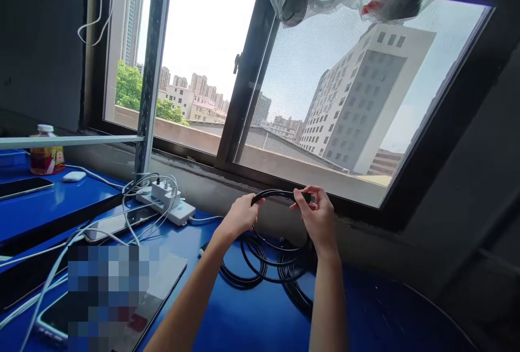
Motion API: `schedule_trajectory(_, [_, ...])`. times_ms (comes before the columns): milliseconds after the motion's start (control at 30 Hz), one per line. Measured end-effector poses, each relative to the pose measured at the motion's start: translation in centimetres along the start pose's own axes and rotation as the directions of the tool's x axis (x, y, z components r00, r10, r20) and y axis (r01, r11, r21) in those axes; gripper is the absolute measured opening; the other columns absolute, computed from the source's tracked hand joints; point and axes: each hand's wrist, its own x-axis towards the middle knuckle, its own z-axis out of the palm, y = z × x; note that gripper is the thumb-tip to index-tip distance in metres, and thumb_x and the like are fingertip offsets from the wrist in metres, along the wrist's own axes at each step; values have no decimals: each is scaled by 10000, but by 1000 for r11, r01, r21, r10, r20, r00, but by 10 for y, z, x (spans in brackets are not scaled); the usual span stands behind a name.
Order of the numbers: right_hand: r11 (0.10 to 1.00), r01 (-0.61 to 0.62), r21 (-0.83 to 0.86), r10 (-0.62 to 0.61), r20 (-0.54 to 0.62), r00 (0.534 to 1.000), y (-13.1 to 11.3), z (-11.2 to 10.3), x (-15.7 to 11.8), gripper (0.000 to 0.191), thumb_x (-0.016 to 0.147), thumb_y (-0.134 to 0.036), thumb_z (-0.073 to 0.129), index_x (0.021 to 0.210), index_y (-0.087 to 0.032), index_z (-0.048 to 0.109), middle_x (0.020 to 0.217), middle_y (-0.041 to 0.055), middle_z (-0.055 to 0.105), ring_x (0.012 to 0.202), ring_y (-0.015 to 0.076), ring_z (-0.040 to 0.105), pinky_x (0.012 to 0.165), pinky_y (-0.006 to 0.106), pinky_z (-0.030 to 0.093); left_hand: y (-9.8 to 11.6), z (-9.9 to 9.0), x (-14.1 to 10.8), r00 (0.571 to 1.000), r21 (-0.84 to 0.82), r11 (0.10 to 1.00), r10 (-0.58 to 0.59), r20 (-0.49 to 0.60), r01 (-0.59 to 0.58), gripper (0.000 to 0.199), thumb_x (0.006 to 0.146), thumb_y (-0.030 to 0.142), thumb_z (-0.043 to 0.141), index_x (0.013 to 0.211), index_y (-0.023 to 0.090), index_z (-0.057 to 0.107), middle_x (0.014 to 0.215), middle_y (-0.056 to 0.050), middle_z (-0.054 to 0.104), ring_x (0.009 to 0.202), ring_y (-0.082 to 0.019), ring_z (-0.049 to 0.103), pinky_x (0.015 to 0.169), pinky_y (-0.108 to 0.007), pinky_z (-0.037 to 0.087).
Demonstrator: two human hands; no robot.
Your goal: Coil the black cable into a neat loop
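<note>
Between my two hands a black cable (pixel 278 193) bends in a shallow arc above the blue table, below the window. My left hand (pixel 242 212) is closed round its left part, where loops hang down. Near the cable's dark plug end (pixel 309 198), my right hand (pixel 317 212) pinches it between thumb and fingers. Underneath, a coil of black cable (pixel 244 282) lies on the table. Another black coil (pixel 294 289) rests to its right, partly behind my right forearm.
At the left, a white power strip (pixel 179 212) with chargers and tangled white cables stands by a metal post (pixel 149 70). Phones and a flat tablet-like device (pixel 164 281) lie nearby. Farther left are a drink bottle (pixel 46 157) and a white case (pixel 74 176). Plastic bags (pixel 292 2) hang above.
</note>
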Motion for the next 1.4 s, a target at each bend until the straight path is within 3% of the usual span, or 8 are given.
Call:
schedule_trajectory(133, [999,-21,-40,25,108,994,8,-3,-1,527,563,-670,675,721,-189,529,737,24,608,457,152,589,356,230,381,-4,-3,4,997,20,999,33,-69,-32,241,774,165,556,553,207,469,372,72,419,348,-97,402,399,-191,296])
schedule_trajectory(367, [983,34,-183,16,268,963,29,10,-3,339,670,-281,633,1005,-244,667,807,-7,680,347,86,512,451,258,446,-11,-28,12,991,46,999,-3,-132,9,235,720,194,647,566,208,471,378,87,433,304,-81,394,374,-196,274])
schedule_trajectory(633, [955,244,-168,-231,93,968,5,19,-5,262,782,-346,513,937,-210,674,949,57,686,730,173,621,541,259,447,1,-35,18,981,19,998,55,-184,-52,184,678,265,708,673,177,546,511,29,560,498,-126,558,529,-219,391])
schedule_trajectory(833, [837,408,-365,-497,-197,845,-7,13,-7,204,822,-299,482,853,-210,663,837,54,666,645,152,562,506,249,425,-7,-23,26,963,155,984,-44,-265,88,570,629,434,769,1074,150,552,918,-96,664,921,-243,635,737,-275,453])
schedule_trajectory(933, [818,368,-442,-524,-308,794,-10,13,-9,202,819,-307,467,817,-217,649,807,53,656,633,155,551,512,257,416,-9,-12,26,973,1,983,-183,-137,185,716,665,494,735,1219,130,462,1039,-141,650,952,-254,633,695,-278,477])
schedule_trajectory(1033, [826,371,-424,-537,-394,746,-13,16,-11,156,802,-286,481,767,-210,614,778,49,644,630,148,557,504,248,399,-3,4,22,981,-170,966,-194,9,193,436,776,426,659,1087,141,548,953,-97,679,798,-191,663,628,-244,484])
schedule_trajectory(1133, [840,412,-354,-539,-448,713,-14,18,-12,104,784,-245,503,764,-199,594,748,37,631,626,139,560,521,237,416,8,20,18,982,-447,880,-186,-14,161,137,894,261,524,968,154,565,738,-7,671,620,-115,652,631,-214,481])
schedule_trajectory(1400, [938,233,-258,-328,-439,836,-2,17,-5,196,757,-352,534,838,-184,594,838,61,633,532,130,518,496,275,463,15,17,14,987,-692,719,-147,-71,58,244,959,214,406,793,131,565,419,97,375,314,-36,387,388,-147,283])
